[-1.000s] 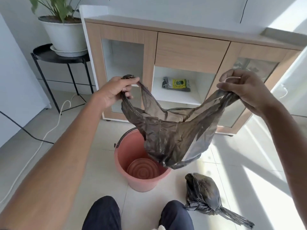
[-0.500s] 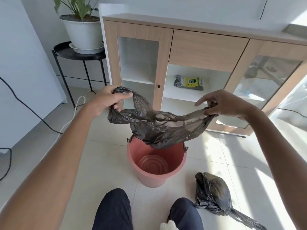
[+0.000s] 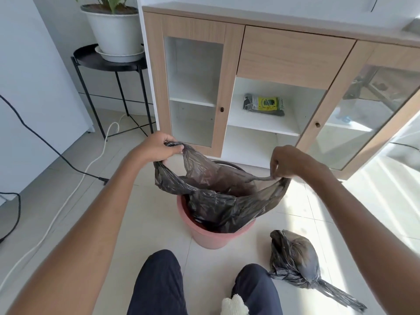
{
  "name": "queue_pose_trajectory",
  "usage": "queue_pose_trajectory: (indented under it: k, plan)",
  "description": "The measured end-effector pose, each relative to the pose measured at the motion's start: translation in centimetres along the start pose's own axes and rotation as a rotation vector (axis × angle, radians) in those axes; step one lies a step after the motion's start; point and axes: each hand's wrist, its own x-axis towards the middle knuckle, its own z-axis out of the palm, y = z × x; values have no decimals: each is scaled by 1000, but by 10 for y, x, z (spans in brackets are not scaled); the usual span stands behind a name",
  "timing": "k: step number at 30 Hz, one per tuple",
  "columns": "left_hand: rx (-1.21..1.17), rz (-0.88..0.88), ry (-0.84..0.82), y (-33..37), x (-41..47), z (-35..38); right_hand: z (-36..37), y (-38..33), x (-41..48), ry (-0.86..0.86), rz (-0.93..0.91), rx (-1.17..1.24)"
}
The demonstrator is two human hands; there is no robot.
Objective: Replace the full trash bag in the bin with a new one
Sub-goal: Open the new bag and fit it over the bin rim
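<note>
Bag (image 3: pixel 218 201) sags into bin (image 3: pixel 204 234) between left grip (image 3: pixel 156 146) and right grip (image 3: pixel 288 162).

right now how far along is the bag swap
Done: the full tied bag lies on the floor beside the pink bin. In hand: the left hand and right hand each grip a handle of the new bag, its bottom inside the bin. Left: fitting its mouth over the bin.

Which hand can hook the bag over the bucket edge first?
Probably the right hand: it holds its side of the bag lower, draped past the bucket rim. The left hand holds its handle higher up.
</note>
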Motion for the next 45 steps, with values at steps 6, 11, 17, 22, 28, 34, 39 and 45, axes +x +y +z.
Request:
queue_pose_trajectory:
  k: [6,11,17,22,28,34,39,45]
  plan:
    - [154,-14,-24,-1,2,18,34,0,15,121,-93,57]
    - [577,-17,-6,9,2,48,54,3,18,160,-123,300]
    - [707,82,-85,8,24,108,74,5,28,136,-36,540]
    - [107,-108,-291,-16,40,122,94,23,42,133,40,802]
    - [-670,-313,-189,-26,56,121,107,35,58,186,66,691]
    - [-729,-405,-23,-25,84,135,122,36,75,317,65,539]
    - [-594,-376,-114,-32,91,135,126,41,85,317,27,520]
    - [-591,-379,-68,-46,104,144,139,24,112,116,-13,505]
